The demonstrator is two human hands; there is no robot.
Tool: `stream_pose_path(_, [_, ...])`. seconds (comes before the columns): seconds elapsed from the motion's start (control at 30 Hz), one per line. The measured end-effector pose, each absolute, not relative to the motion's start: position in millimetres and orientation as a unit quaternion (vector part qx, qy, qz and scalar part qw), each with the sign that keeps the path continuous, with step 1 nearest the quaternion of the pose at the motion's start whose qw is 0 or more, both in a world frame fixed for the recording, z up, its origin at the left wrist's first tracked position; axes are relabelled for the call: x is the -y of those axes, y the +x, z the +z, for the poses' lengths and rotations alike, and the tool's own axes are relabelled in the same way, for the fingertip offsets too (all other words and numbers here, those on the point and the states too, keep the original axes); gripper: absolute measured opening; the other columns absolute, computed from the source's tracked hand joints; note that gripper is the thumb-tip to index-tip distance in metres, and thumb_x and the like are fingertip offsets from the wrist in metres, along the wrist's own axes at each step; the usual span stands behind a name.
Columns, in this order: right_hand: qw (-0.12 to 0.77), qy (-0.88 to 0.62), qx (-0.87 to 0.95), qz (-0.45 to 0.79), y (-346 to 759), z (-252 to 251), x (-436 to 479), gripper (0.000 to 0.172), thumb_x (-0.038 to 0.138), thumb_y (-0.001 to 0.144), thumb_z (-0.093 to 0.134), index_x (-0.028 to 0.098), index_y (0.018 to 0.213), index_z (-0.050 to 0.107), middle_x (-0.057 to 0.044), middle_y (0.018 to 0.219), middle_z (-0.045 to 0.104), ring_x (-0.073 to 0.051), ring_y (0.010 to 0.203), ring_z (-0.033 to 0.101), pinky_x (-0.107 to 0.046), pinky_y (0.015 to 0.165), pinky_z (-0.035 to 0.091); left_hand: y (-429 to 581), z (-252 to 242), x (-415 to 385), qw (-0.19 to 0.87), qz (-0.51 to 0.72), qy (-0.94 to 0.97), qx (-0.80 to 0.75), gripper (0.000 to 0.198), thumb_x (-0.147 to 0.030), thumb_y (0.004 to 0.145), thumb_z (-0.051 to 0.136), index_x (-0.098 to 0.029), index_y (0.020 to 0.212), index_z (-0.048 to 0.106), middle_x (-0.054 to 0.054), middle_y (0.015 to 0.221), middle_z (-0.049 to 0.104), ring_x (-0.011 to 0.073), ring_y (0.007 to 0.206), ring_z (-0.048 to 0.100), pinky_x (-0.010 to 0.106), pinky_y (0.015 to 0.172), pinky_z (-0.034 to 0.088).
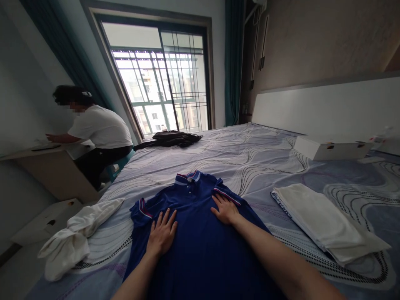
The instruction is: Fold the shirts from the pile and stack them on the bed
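A dark blue polo shirt lies spread face up on the bed, collar toward the window. My left hand rests flat on the shirt's left chest, fingers stretched out and slightly apart. My right hand lies flat on the right chest near the striped sleeve cuff, fingers also extended. Neither hand holds anything.
A folded white cloth lies to the right. A crumpled white garment hangs off the bed's left edge. A dark garment sits at the far end. A white box lies by the headboard. A person in a white shirt leans over a desk at left.
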State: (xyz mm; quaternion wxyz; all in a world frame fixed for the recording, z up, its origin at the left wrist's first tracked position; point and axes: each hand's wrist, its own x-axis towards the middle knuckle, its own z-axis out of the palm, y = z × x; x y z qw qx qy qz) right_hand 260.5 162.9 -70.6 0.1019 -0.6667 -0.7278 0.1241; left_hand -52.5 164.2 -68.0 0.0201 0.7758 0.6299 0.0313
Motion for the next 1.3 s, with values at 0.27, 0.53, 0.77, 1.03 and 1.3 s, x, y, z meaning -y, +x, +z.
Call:
stream_pose_path(0.27, [0.084, -0.777, 0.619, 0.081, 346.5, -80.2, -246.2, 0.061, 0.053, 0.1, 0.028, 0.03, 0.157, 0.026, -0.004, 0.167, 0.015, -0.029, 0.151, 0.01, -0.059, 0.119, 0.006, -59.5, -66.2, -213.8, 0.044, 0.027, 0.752, -0.658, 0.058, -0.051, 0.099, 0.022, -0.037, 0.156, 0.023, -0.001, 0.167, 0.014, 0.0289, 0.154, 0.01, 0.055, 0.118, 0.026])
stream_pose_path(0.53, [0.144, -0.885, 0.443, -0.011, 377.8, -72.6, -292.2, 0.065, 0.045, 0.089, 0.058, 0.01, 0.142, 0.048, -0.025, 0.138, 0.05, -0.035, 0.129, 0.046, -0.053, 0.105, 0.036, -63.1, -74.3, -229.7, 0.019, 0.044, 0.754, -0.655, 0.059, -0.05, 0.099, 0.027, -0.035, 0.155, 0.026, 0.003, 0.166, 0.02, 0.0312, 0.153, 0.014, 0.059, 0.12, 0.02])
stream_pose_path(0.77, [0.131, -0.921, 0.364, 0.036, 431.3, -56.0, -300.9, 0.049, 0.026, 0.081, 0.066, 0.006, 0.126, 0.063, -0.03, 0.123, 0.061, -0.037, 0.116, 0.059, -0.047, 0.092, 0.047, -60.0, -71.1, -225.7, 0.016, 0.045, 0.753, -0.657, 0.059, -0.05, 0.099, 0.028, -0.034, 0.156, 0.027, 0.003, 0.166, 0.02, 0.0314, 0.153, 0.015, 0.058, 0.119, 0.021])
stream_pose_path(1.03, [0.149, -0.903, 0.401, 0.042, 477.6, -34.9, -295.0, 0.046, 0.04, 0.089, 0.061, 0.01, 0.124, 0.065, -0.02, 0.117, 0.069, -0.029, 0.111, 0.065, -0.033, 0.087, 0.05, -59.4, -72.4, -225.3, 0.004, 0.043, 0.755, -0.655, 0.059, -0.05, 0.099, 0.027, -0.035, 0.155, 0.027, 0.003, 0.166, 0.021, 0.0312, 0.153, 0.017, 0.058, 0.119, 0.021])
stream_pose_path(1.3, [0.118, -0.932, 0.341, -0.028, 455.8, -37.0, -257.6, 0.05, 0.028, 0.093, 0.057, -0.001, 0.134, 0.054, -0.037, 0.133, 0.053, -0.042, 0.126, 0.052, -0.059, 0.099, 0.041, -59.9, -72.9, -226.8, 0.005, 0.037, 0.755, -0.654, 0.059, -0.05, 0.098, 0.028, -0.034, 0.155, 0.028, 0.004, 0.166, 0.022, 0.0316, 0.152, 0.017, 0.059, 0.118, 0.024])
